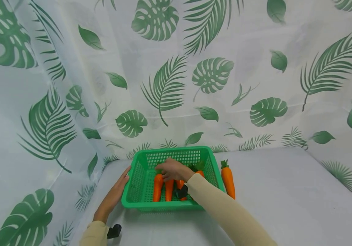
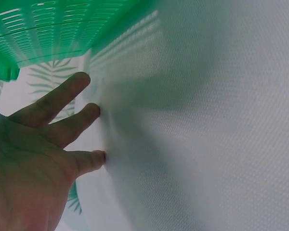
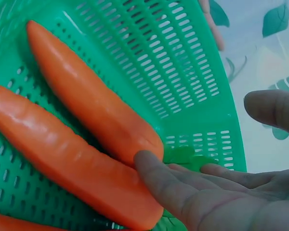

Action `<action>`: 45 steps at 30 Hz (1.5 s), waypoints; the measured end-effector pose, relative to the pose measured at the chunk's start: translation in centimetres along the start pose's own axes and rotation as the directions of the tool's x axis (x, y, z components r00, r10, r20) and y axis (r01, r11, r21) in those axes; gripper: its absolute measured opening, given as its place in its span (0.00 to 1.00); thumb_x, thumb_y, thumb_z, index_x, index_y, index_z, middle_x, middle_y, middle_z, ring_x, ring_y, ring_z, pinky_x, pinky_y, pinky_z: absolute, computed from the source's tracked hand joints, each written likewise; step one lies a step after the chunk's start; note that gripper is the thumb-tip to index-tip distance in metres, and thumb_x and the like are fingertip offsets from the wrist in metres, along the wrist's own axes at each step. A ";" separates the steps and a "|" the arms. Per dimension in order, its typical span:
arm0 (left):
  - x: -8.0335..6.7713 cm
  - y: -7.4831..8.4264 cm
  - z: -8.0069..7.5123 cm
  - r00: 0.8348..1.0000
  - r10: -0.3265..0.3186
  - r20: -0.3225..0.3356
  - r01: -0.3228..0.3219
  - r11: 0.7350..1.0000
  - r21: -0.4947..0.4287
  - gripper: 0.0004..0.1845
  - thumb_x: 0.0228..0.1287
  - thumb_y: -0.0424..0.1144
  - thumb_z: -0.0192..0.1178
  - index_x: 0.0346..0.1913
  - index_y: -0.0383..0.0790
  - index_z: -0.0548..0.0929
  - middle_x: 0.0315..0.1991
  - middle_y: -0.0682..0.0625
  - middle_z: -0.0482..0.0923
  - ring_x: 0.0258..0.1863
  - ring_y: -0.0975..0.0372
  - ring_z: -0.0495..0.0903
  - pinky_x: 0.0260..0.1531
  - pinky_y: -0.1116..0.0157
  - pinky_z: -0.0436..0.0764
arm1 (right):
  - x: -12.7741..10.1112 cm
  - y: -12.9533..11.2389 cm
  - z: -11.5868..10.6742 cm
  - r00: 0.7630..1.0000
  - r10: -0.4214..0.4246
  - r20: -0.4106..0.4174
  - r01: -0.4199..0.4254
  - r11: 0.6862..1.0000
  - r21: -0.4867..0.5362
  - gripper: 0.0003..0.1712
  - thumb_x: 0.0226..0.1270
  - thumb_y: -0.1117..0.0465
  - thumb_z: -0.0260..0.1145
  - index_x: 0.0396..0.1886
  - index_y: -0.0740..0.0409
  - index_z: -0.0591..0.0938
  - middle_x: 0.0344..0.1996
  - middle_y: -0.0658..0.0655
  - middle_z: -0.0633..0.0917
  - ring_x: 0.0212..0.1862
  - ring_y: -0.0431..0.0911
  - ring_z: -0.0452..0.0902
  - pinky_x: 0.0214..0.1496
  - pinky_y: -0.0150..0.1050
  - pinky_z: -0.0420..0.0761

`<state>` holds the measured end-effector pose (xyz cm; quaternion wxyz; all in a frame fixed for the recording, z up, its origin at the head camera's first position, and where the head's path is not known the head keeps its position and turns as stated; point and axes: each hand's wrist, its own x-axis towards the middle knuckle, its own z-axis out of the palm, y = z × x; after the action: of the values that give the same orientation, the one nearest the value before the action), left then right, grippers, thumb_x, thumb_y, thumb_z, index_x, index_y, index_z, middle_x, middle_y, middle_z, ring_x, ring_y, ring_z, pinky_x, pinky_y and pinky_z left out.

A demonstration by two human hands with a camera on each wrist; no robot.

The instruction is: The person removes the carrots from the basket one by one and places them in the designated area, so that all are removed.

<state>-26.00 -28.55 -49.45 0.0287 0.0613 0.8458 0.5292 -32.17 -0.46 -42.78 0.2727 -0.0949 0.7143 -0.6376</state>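
Observation:
A green perforated basket [image 1: 163, 205] holds several orange carrots [image 1: 157, 188] with green tops. My right hand [image 1: 171, 169] reaches into it over the leafy ends of the left carrots. In the right wrist view, one fingertip touches the thick end of the upper carrot [image 3: 94, 96], beside a second carrot [image 3: 72, 159]; the fingers are extended and apart, and the green tops are partly hidden behind the hand. Along the basket's left side lies my left hand [image 1: 113, 196]. Its fingers [image 2: 67, 125] look straight and spread below the basket rim in the left wrist view.
One more carrot [image 1: 228, 179] lies on the white tabletop [image 1: 280, 198], close by the basket's right side. A white sheet [image 1: 243, 68] with green leaf prints rises behind and on both sides. Black wrist devices [image 1: 114, 231] sit on both wrists.

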 end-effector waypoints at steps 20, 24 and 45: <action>0.2 -0.2 0.1 0.999 -0.038 -0.014 0.038 0.999 0.003 0.34 0.90 0.60 0.35 0.89 0.55 0.49 0.88 0.45 0.43 0.86 0.45 0.39 0.78 0.35 0.41 | 1.9 1.4 1.5 0.999 0.024 -0.039 -0.025 1.000 -0.017 0.34 0.75 0.64 0.72 0.72 0.76 0.70 0.61 0.74 0.75 0.65 0.73 0.75 0.61 0.59 0.84; 0.3 -0.1 0.0 0.999 -0.041 -0.014 0.041 0.999 0.004 0.34 0.90 0.59 0.36 0.89 0.54 0.50 0.88 0.44 0.43 0.86 0.45 0.39 0.78 0.34 0.41 | 2.3 1.5 1.7 0.999 0.025 -0.034 -0.026 0.999 -0.019 0.38 0.74 0.64 0.72 0.75 0.77 0.67 0.62 0.76 0.75 0.62 0.71 0.78 0.59 0.59 0.85; 0.2 -0.3 0.2 0.998 -0.063 -0.024 0.063 0.998 -0.001 0.34 0.89 0.61 0.37 0.89 0.57 0.50 0.88 0.48 0.44 0.86 0.47 0.41 0.79 0.36 0.41 | 3.3 2.1 3.0 1.000 0.023 -0.002 -0.023 1.000 0.014 0.30 0.73 0.65 0.71 0.66 0.78 0.73 0.53 0.73 0.79 0.55 0.66 0.82 0.54 0.60 0.87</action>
<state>-26.20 -28.43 -49.78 0.0349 0.0284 0.8475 0.5289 -32.92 -4.30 -45.84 0.2800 -0.0842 0.7111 -0.6394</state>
